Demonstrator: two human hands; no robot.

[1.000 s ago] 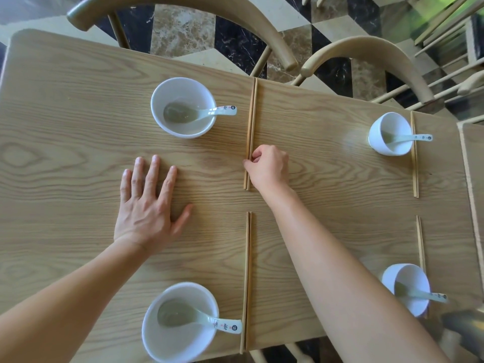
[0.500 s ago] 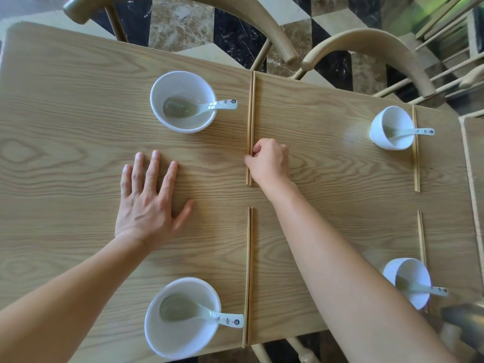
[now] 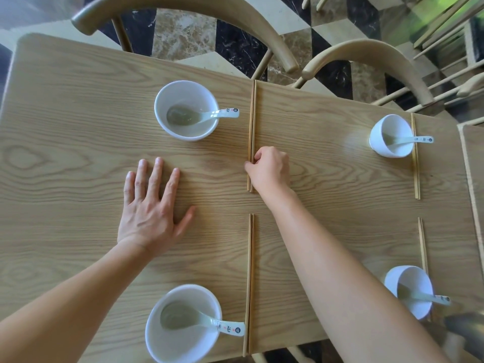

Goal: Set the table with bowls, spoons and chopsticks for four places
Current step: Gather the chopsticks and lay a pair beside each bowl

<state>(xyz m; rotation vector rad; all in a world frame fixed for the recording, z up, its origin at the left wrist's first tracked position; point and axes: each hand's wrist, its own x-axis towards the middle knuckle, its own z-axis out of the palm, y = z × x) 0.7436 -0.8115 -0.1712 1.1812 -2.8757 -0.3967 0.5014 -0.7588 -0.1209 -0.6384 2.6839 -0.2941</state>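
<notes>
Right hand [image 3: 269, 170] fingers curled, pinching far pale wooden chopstick pair [image 3: 252, 121] beside far white ceramic bowl [image 3: 186, 110]. Left hand [image 3: 149, 208] spread flat on light wooden table [image 3: 65, 106]. Risk: uneven nudge skews pair, sticks splay or cross.

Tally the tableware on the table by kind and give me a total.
Bowls: 4 (far left, near left, far right, near right)
Spoons: 4, one in each bowl, e.g.
Chopstick pairs: 4 ()
Total: 12
</notes>
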